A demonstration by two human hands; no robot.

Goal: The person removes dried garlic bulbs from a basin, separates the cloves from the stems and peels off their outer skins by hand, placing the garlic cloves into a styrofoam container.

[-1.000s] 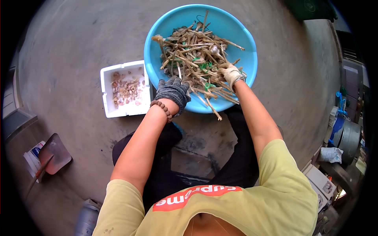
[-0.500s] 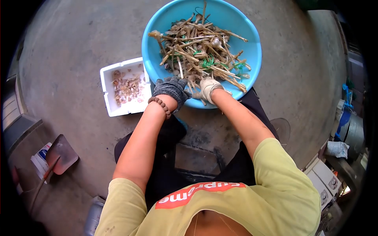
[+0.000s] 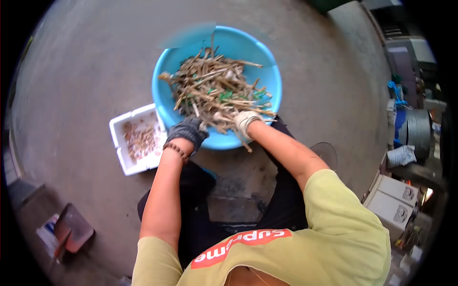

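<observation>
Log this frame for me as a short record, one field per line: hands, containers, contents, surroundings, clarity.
Left hand: dark grey glove, at the near-left rim of the basin; grip unclear
Right hand: whitish glove, at the near edge of the pile; grip unclear
Containers: blue basin; white box to its left
Basin contents: garlic with dry stalks, some green strips
Box contents: small pale and pinkish pieces
Surroundings: shovel at lower left
Clarity: somewhat blurred

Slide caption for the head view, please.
Gray-gloved left hand and pale-gloved right hand at a blue basin of garlic stalks, white box beside it.
</observation>
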